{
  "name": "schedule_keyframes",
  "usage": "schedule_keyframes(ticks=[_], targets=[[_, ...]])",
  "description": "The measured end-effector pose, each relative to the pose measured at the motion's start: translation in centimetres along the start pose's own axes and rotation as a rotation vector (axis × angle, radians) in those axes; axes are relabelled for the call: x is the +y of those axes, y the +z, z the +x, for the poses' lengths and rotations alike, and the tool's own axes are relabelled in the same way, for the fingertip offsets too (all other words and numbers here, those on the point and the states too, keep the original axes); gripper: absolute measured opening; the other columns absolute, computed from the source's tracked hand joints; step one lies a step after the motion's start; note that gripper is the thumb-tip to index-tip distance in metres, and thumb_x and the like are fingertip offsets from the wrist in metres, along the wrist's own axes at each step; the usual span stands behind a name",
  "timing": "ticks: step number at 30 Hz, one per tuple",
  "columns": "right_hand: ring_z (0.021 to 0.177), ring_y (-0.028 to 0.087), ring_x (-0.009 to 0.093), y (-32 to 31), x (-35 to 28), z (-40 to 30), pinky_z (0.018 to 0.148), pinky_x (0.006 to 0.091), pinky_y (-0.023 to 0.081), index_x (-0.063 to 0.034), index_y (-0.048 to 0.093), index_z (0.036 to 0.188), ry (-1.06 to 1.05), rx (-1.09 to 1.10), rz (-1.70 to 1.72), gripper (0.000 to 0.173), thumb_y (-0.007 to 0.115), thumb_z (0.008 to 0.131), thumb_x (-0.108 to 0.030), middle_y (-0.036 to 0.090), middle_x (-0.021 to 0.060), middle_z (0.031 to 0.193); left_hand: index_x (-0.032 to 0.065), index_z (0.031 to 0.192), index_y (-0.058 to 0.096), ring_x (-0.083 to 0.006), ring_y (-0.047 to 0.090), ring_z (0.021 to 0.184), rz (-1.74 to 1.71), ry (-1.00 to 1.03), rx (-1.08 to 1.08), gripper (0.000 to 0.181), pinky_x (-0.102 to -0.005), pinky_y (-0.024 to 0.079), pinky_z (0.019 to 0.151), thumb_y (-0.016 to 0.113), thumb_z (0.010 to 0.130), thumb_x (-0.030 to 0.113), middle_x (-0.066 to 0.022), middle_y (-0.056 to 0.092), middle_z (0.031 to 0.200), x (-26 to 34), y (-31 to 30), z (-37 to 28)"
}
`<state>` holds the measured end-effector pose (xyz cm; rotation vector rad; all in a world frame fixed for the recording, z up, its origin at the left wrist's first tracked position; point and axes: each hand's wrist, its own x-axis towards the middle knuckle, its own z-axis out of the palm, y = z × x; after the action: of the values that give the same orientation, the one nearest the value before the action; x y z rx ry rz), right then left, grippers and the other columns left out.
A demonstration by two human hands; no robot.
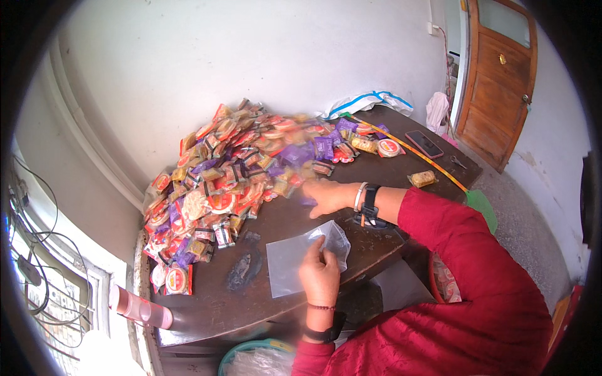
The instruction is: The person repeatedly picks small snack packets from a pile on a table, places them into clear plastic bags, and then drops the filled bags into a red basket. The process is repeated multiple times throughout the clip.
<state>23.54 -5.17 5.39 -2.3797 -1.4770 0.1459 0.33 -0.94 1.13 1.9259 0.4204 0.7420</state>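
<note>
A large heap of wrapped snacks (235, 164) in red, purple and clear wrappers covers the back and left of a dark wooden table (211, 305). My right hand (324, 195) reaches over the table at the heap's right edge; its fingertips are blurred against the wrappers, so whether it grasps one cannot be told. Lower down, my left hand (320, 270) lies on a clear plastic bag (287, 268), its index finger at the bag's bunched upper right part. The thumb and index finger are near each other on the film. A grip on it is not certain.
Right of the heap lie a green fly swatter (480, 207), a smartphone (424, 144), small scissors (457, 162) and one wrapped snack (422, 178). A pink bottle (141, 308) is at the left front corner. Below the table edge is a teal basin (230, 357) holding plastic bags.
</note>
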Motion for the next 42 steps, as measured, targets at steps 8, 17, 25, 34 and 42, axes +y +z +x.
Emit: schedule_keyframes(ticks=[8,17,25,34,42], targets=[[0.103,0.066,0.041,-1.2,1.1,-6.7,0.088,0.0472,0.053,0.0038,0.063,0.106,0.038,-0.006,0.008,0.028,0.069,0.081,-0.008,0.064,0.0242,0.111,0.0022,0.118,0.073,-0.0341,0.073,0.077,0.057,0.127,0.035,0.028,-0.0425,0.057,0.071,0.065,0.093,0.010,-0.0214,0.073,0.088,-0.5,0.7,-0.3],[0.084,0.076,0.027,-1.9,-5.1,-14.6,0.072,0.0344,0.062,0.0033,0.058,0.110,0.296,0.245,1.467,0.016,0.051,0.101,-0.008,0.071,0.0160,0.097,0.0044,0.112,0.074,-0.0360,0.072,0.074,0.127,0.040,0.017,0.022,-0.0438,0.057,0.068,0.066,0.093,0.013,-0.0197,0.072,0.082,0.0,0.2,-0.3],[0.077,0.053,0.005,3.0,-5.4,-15.7,0.068,0.0263,0.046,-0.0017,0.063,0.102,0.339,0.313,0.971,0.011,0.059,0.098,-0.011,0.060,-0.0020,0.085,0.0014,0.106,0.074,-0.0316,0.070,0.064,0.117,0.147,0.080,0.017,-0.0404,0.054,0.062,0.067,0.093,0.009,-0.0197,0.069,0.073,-0.5,0.9,-0.5],[0.063,0.057,0.007,3.7,-5.5,-15.5,0.051,0.0227,0.046,-0.0008,0.060,0.107,0.463,0.322,1.264,0.013,0.059,0.103,-0.013,0.063,0.0020,0.085,0.0089,0.107,0.075,-0.0384,0.073,0.078,0.189,0.229,0.026,0.014,-0.0454,0.058,0.068,0.068,0.096,0.014,-0.0193,0.074,0.088,0.2,0.9,-1.2],[0.070,0.065,0.011,3.8,-6.1,-15.6,0.053,0.0264,0.053,0.0007,0.057,0.110,0.436,0.414,1.233,0.012,0.058,0.105,-0.010,0.066,0.0065,0.089,0.0088,0.108,0.075,-0.0386,0.072,0.074,0.218,0.281,0.043,0.015,-0.0458,0.058,0.065,0.068,0.096,0.012,-0.0191,0.072,0.084,-0.1,1.1,-1.1]])
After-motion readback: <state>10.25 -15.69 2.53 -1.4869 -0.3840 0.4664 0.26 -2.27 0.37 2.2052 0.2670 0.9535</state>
